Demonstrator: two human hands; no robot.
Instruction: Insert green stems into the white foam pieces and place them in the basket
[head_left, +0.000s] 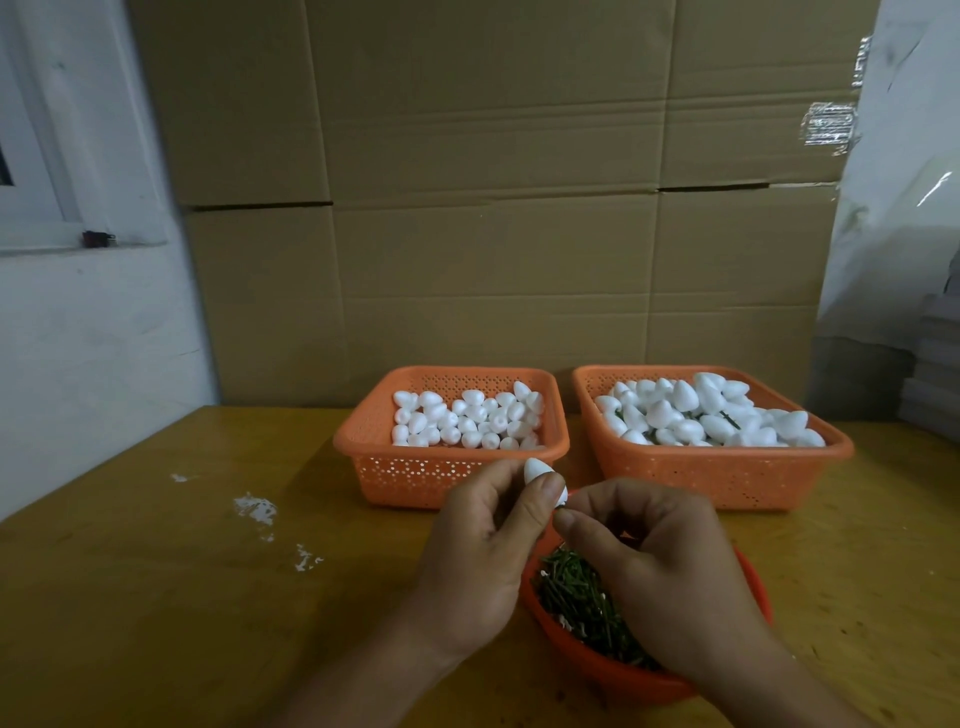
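Pinching a white egg-shaped foam piece (540, 477), the left hand (480, 561) held it just before the near rim of the left orange perforated plastic basket (415, 475). The right hand (660, 577) had its grip pressed together at the piece's lower tip, above the round orange bowl of green stems (582, 597). Bare yellow wooden desk (156, 597) lay open leftward.

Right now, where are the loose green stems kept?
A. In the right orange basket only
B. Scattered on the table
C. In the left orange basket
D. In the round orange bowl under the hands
D: the loose green stems lie heaped in the round orange bowl beneath both hands.
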